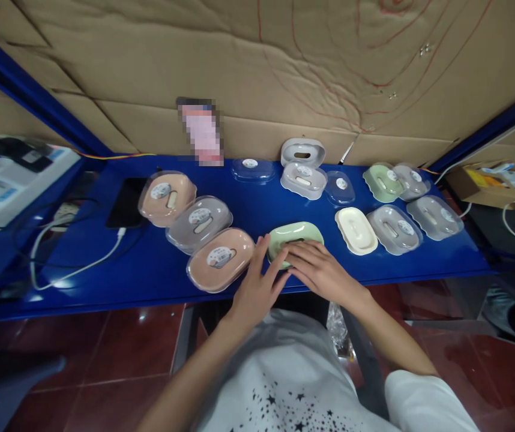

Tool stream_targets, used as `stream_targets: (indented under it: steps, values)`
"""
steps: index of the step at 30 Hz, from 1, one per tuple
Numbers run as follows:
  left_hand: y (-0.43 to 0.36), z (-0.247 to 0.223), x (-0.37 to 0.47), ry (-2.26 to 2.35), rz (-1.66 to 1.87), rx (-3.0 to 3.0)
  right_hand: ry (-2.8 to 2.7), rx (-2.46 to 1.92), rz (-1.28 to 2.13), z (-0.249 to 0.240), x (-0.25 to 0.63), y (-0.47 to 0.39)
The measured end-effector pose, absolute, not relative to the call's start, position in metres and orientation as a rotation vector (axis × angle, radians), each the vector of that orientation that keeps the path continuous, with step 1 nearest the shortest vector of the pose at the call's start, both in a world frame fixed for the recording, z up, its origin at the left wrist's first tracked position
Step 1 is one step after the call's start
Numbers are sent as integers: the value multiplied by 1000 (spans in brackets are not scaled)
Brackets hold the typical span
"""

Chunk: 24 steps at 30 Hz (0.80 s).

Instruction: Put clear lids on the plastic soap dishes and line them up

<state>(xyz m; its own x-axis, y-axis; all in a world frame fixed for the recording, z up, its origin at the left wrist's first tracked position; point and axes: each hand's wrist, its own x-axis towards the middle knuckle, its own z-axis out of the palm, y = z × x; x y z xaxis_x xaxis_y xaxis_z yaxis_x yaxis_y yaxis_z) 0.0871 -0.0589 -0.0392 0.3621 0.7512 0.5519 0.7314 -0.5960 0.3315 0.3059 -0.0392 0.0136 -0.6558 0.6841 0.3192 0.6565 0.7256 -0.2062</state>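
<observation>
A light green oval soap dish [300,230] lies at the table's front edge, in front of me. My left hand [260,277] is at its left side, fingers apart and stretched along the rim. Across its near right part reaches my right hand [318,269], its fingers extended and lying over the dish's inside. They cover much of the dish, so whatever is under the fingertips is hidden. Just left of my left hand sits a peach soap dish [221,261] with a clear lid and a round label.
Lidded grey [200,225] and peach [167,198] dishes stand to the left. A cream dish [356,231], grey dishes [395,230] and a green dish [383,182] are to the right. Clear lids [252,170] lie farther back. A phone [126,203] with a white cable [81,273] is at left.
</observation>
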Motion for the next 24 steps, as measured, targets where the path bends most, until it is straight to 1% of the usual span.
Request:
stream_targets:
  steps: [5, 13, 17, 20, 24]
  values:
    - [-57, -37, 87, 1339, 1011, 2577, -2496, -1010, 295, 5, 318, -49]
    - [-58, -34, 88, 1295, 983, 2558, -2569, -1098, 273, -4, 327, -53]
    - [-57, -32, 88, 1268, 963, 2563, -2532, -1015, 358, 0, 334, -54]
    - [-56, -34, 88, 1234, 1003, 2544, -2438, -927, 419, 14, 334, -29]
    - [-56, -35, 88, 1205, 1042, 2511, -2435, -1046, 289, 30, 307, 60]
